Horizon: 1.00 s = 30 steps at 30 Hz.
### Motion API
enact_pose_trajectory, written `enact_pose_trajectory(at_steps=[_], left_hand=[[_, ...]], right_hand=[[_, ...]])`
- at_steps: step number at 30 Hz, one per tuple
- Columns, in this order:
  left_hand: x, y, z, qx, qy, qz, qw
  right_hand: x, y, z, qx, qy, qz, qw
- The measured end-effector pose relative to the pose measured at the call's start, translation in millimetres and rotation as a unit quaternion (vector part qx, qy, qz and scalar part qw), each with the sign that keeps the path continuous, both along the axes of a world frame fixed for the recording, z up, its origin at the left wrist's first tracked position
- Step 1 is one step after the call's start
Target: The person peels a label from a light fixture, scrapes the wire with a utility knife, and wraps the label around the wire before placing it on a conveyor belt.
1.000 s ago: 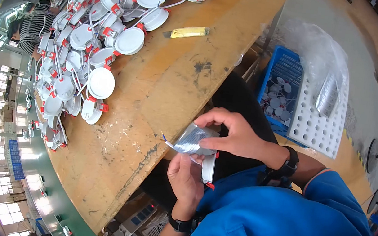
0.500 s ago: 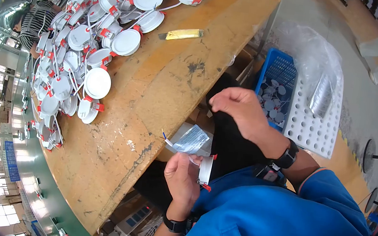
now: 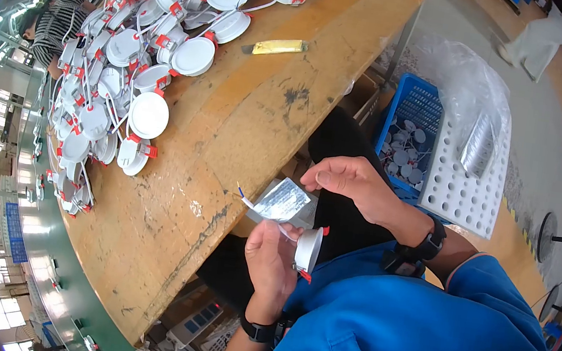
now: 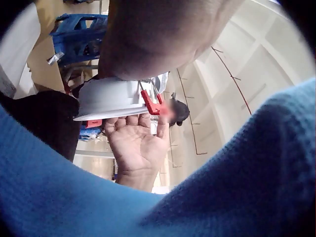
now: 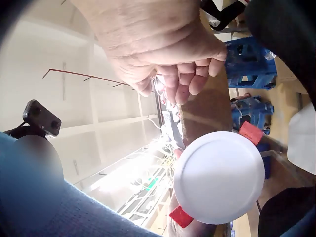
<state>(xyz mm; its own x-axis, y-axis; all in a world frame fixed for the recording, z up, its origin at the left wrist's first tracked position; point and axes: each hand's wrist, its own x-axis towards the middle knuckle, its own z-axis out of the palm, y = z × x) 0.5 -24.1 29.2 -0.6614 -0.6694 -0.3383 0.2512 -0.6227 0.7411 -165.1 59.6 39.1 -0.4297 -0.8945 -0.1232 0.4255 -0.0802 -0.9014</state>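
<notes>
As I look across the room, a worn wooden table [image 3: 230, 126] takes up most of the space, and close to its edge is a person in a blue shirt [image 3: 410, 327]. A big heap of round white lamps [image 3: 124, 47] sprawls over the far part of the tabletop. Lower down, past the edge, stands a blue crate [image 3: 419, 94] with small white pieces in it; overlapping its side is a white board full of round holes [image 3: 462, 199], partly covered by a clear plastic bag [image 3: 475, 73].

The right hand [image 3: 357, 187] hangs in the air, its fingers loosely bent and close together. The left hand [image 3: 269, 263] has thumb and fingers clamped on a single lamp [image 3: 308, 251], just off the table's edge and in front of the shirt; the exact point of the grip is hard to see.

A slim yellow-wrapped tool [image 3: 280, 47] lies on the table. Between the hands sits a shiny silver piece [image 3: 283, 199], beside a thin white cable [image 3: 249, 202]; I cannot tell whether they are joined. Two red clips [image 5: 251, 132] stick out from opposite sides of the held lamp.
</notes>
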Motion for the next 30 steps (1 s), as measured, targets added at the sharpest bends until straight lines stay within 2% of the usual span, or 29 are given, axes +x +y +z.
enact_pose_trajectory(at_steps=[7,10,13,16,17,19,20,23,26,27,30], left_hand=[[1.9,-10.6,11.8,0.031,0.034,-0.027,0.999],[4.5,-17.8,14.6,0.102,0.060,-0.056,0.991],[4.7,-18.4,18.9,0.123,0.102,-0.034,0.987],[4.7,-16.4,29.1,0.017,0.099,-0.007,0.995],[5.3,-18.5,31.3,-0.080,0.070,0.025,0.994],[8.7,-26.2,36.5,-0.271,0.009,0.092,0.958],[9.0,-32.3,40.1,-0.345,0.018,0.153,0.926],[9.7,-55.2,64.3,-0.394,0.035,0.178,0.901],[7.5,-68.3,75.6,-0.361,0.079,0.175,0.913],[5.7,-65.1,82.5,-0.309,0.054,0.178,0.933],[9.1,-74.4,74.5,-0.159,0.098,0.105,0.977]], right_hand=[[1.0,2.0,4.0,0.014,0.016,-0.018,1.000],[3.0,2.6,9.3,0.001,0.021,-0.003,1.000],[5.5,3.5,18.1,0.011,0.062,0.005,0.998],[2.6,4.4,20.3,-0.004,0.095,-0.007,0.995],[0.8,4.0,20.6,0.000,0.112,-0.014,0.994],[-2.9,1.4,21.6,0.006,0.146,-0.023,0.989],[-3.8,-1.4,23.9,0.000,0.151,-0.015,0.988],[-5.2,-11.6,38.0,-0.015,0.146,0.004,0.989],[-3.1,-26.5,46.9,-0.030,0.107,0.037,0.993],[-0.7,-31.4,51.9,-0.041,0.094,0.044,0.994],[8.1,-46.8,64.0,-0.056,0.094,0.061,0.992]])
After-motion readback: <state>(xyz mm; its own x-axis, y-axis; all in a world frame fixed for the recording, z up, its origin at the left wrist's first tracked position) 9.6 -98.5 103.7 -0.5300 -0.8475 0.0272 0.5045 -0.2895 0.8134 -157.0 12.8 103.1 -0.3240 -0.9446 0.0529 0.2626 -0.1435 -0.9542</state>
